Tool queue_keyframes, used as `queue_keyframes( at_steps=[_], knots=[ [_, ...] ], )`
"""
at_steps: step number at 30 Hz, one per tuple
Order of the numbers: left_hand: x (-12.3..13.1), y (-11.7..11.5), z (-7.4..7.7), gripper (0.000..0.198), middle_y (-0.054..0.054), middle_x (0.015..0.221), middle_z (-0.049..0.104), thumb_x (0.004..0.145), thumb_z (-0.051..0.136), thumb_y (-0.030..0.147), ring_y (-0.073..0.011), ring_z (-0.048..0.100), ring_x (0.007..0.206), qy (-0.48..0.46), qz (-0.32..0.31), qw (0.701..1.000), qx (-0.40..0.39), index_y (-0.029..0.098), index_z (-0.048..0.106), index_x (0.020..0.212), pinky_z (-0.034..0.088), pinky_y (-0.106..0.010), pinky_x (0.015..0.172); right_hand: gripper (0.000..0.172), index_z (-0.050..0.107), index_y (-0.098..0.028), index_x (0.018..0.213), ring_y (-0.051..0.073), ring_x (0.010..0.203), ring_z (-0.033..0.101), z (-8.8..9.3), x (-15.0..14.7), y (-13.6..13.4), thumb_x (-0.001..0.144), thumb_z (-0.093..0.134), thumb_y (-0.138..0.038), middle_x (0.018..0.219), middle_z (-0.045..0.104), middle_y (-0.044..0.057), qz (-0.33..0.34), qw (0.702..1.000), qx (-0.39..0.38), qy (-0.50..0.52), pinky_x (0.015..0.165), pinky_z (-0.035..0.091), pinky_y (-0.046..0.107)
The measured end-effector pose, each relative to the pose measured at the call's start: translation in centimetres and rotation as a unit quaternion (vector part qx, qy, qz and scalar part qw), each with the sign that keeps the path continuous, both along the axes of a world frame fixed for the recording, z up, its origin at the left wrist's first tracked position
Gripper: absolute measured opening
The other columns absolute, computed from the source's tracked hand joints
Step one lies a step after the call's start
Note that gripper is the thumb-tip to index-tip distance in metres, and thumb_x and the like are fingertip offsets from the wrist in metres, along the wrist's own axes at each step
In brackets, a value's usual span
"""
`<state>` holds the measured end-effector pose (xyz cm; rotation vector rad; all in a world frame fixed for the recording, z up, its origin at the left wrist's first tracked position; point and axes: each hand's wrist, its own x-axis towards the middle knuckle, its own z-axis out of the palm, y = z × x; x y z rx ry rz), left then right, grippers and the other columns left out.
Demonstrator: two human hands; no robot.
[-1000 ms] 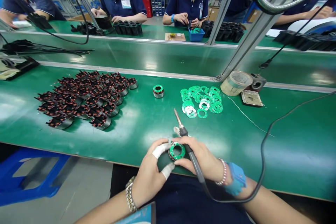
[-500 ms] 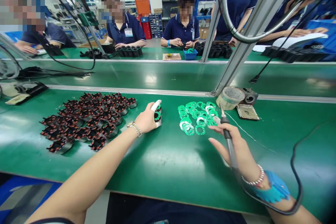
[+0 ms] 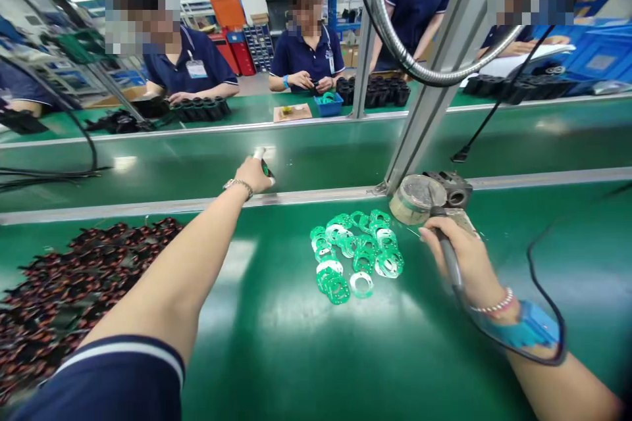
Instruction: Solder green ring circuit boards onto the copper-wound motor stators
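Gripping a green part [image 3: 267,171], the left hand [image 3: 253,175] mostly hides it.

One head-worn view looks forward and down from above the near edge of the green workbench [image 3: 276,342], close over the person's right hand [image 3: 464,256], out to a far co-worker [image 3: 306,33]; the edges seem somewhat stretched.

"What's shining beside the right hand [image 3: 467,262]?"
"Glossy green circuit-board rings [image 3: 356,256] are lying on smooth green matting [image 3: 276,348]."
"And what's it gripping?"
"It's gripping a matt plastic soldering-iron handle [image 3: 448,255]."
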<state>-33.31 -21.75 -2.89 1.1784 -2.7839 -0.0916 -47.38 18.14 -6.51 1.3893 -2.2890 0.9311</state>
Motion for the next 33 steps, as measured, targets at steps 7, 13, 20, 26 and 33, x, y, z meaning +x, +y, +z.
queue_keyframes(
  at_steps=[7, 13, 20, 26, 33],
  knots=[
    [-2.0, -0.7, -3.3, 0.087, -0.02, 0.13, 0.039, 0.067, 0.061, 0.042, -0.034, 0.054, 0.105, -0.018, 0.042, 0.999, 0.03, 0.017, 0.018, 0.138, 0.044, -0.041, 0.087, 0.008, 0.052, -0.018, 0.09, 0.015, 0.07, 0.055, -0.1, 3.5, -0.7, 0.084, 0.048, -0.015, 0.077, 0.059, 0.004, 0.176, 0.982, 0.048, -0.049, 0.065, 0.046, 0.027],
    [5.5, 2.6, -0.1, 0.07, -0.013, 0.139, 0.03, 0.073, 0.055, 0.039, -0.0325, 0.047, 0.115, -0.01, -0.039, 0.998, -0.043, 0.018, 0.029, 0.135, 0.041, -0.039, 0.093, 0.019, 0.052, -0.019, 0.101, 0.025, 0.11, 0.046, -1.8, 6.2, -1.4, 0.082, 0.05, -0.016, 0.094, 0.059, 0.009, 0.294, 0.939, 0.177, -0.039, 0.088, 0.045, 0.039],
    [24.6, 10.1, 3.5, 0.051, -0.01, 0.117, 0.055, 0.079, 0.049, 0.045, -0.0239, 0.052, 0.108, 0.076, 0.074, 0.983, -0.147, 0.015, 0.046, 0.121, 0.041, -0.035, 0.093, 0.019, 0.055, -0.02, 0.097, 0.03, 0.116, 0.043, -3.7, 6.2, -1.7, 0.082, 0.043, -0.016, 0.096, 0.061, 0.01, 0.294, 0.936, 0.185, 0.048, 0.088, 0.043, 0.045],
    [34.3, 16.8, -0.9, 0.042, -0.013, 0.11, 0.059, 0.073, 0.053, 0.053, -0.0305, 0.048, 0.11, -0.028, 0.073, 0.985, -0.151, 0.016, 0.062, 0.093, 0.039, -0.043, 0.092, 0.019, 0.056, -0.018, 0.097, 0.031, 0.114, 0.045, -3.9, 6.4, -1.6, 0.083, 0.043, -0.018, 0.092, 0.062, 0.011, 0.303, 0.924, 0.179, 0.148, 0.084, 0.044, 0.044],
    [32.3, 19.8, -3.5, 0.044, -0.016, 0.126, 0.05, 0.075, 0.054, 0.047, -0.0347, 0.036, 0.123, -0.019, 0.014, 0.99, -0.14, 0.015, 0.058, 0.105, 0.031, -0.051, 0.097, 0.026, 0.058, -0.018, 0.099, 0.028, 0.118, 0.043, -3.7, 8.9, 1.6, 0.085, 0.037, -0.01, 0.085, 0.063, 0.01, 0.321, 0.914, 0.177, 0.174, 0.088, 0.042, 0.044]
  ],
)
